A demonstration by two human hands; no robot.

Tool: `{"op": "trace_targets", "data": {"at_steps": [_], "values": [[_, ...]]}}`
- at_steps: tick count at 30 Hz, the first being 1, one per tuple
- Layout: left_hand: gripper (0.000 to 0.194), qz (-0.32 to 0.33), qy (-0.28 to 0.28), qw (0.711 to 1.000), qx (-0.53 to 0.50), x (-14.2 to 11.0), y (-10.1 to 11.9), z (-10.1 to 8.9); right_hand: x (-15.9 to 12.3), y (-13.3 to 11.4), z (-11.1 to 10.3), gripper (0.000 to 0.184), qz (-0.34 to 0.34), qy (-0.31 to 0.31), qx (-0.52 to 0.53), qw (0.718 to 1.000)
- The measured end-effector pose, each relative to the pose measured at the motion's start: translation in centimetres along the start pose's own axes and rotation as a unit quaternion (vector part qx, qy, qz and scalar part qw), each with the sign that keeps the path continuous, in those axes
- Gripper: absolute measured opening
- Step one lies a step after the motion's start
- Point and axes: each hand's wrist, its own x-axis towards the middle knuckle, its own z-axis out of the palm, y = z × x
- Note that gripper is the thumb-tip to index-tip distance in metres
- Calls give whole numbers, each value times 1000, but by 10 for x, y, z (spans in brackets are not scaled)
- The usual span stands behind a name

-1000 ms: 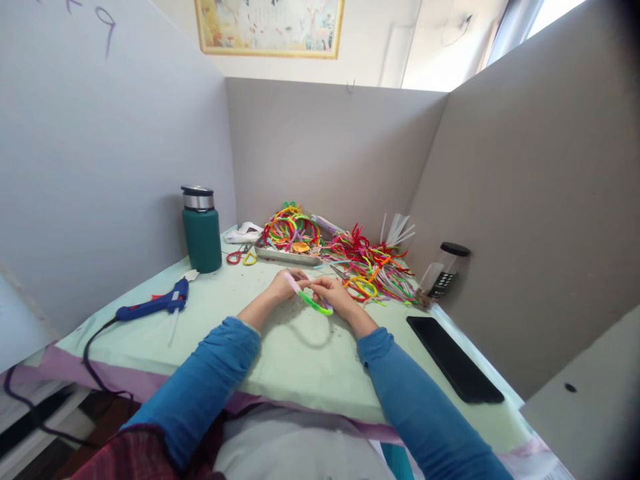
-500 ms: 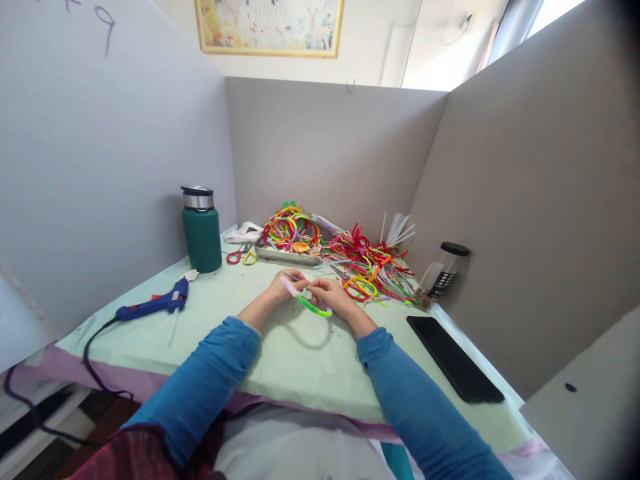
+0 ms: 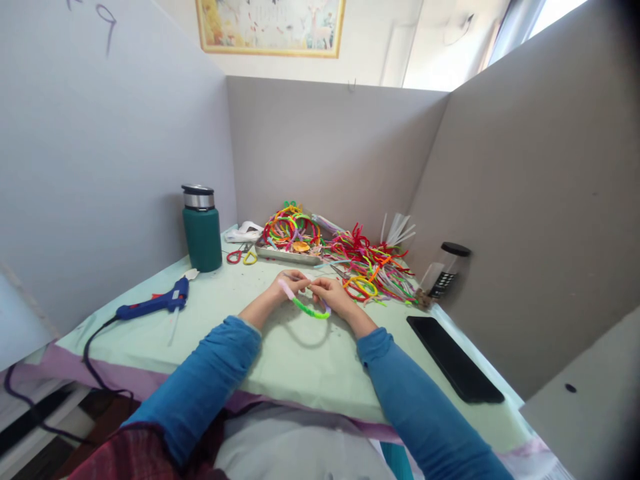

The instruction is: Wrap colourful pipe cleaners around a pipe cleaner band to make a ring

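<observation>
A fuzzy headband ring (image 3: 315, 313), wrapped in bright green and pale pink pipe cleaner, hangs between my hands above the table, curving toward me. My left hand (image 3: 290, 285) is closed on its far side at the left, fingers pinched. Close beside it, my right hand (image 3: 330, 293) pinches the same ring at the right. The fingertips nearly meet, and they hide the part of the ring between them.
A blue glue gun (image 3: 155, 303) with a cord lies left, near a green bottle (image 3: 202, 237). Behind my hands are a metal tray (image 3: 287, 256) of colourful rings, a pipe cleaner pile (image 3: 370, 257) and scissors (image 3: 357, 287). A black phone (image 3: 454, 360) rests at right.
The ring has tilted slightly, its pink end shifting a little left and its green curve a little lower. Both hands stay in nearly the same place.
</observation>
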Motion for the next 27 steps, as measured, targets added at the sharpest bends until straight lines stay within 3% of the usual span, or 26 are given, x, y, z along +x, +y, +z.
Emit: {"op": "trace_targets", "data": {"at_steps": [10, 27], "values": [[38, 34, -60, 996, -65, -3, -1, -2, 0, 0, -2, 23, 5, 22, 37, 999], [28, -1, -37, 996, -84, 1, -4, -2, -2, -5, 0, 19, -1, 10, 17, 1000]]}}
